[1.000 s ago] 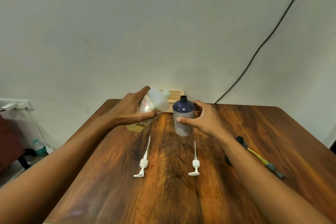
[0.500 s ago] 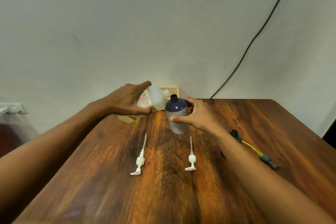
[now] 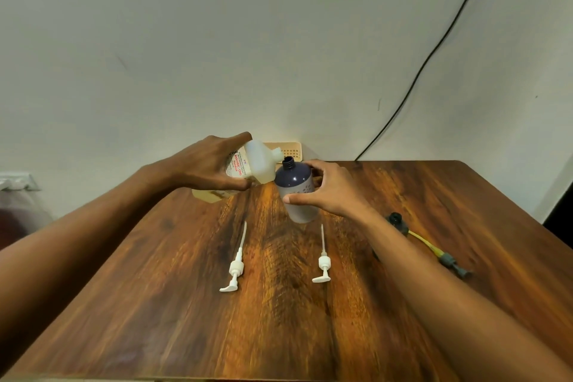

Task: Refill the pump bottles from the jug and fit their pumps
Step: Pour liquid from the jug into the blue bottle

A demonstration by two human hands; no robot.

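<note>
At frame centre the jug (image 3: 260, 161) is being held tipped in the left hand (image 3: 204, 167) — grip wrapped round its body — spout pointing right, just beside the open neck of the dark bottle (image 3: 294, 183). The dark bottle, neck leaning upper left, is being clasped by the right hand (image 3: 331, 192).

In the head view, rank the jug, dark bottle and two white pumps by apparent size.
1. jug, partly hidden by the left hand
2. dark bottle
3. left pump and right pump: alike, unranked
</note>
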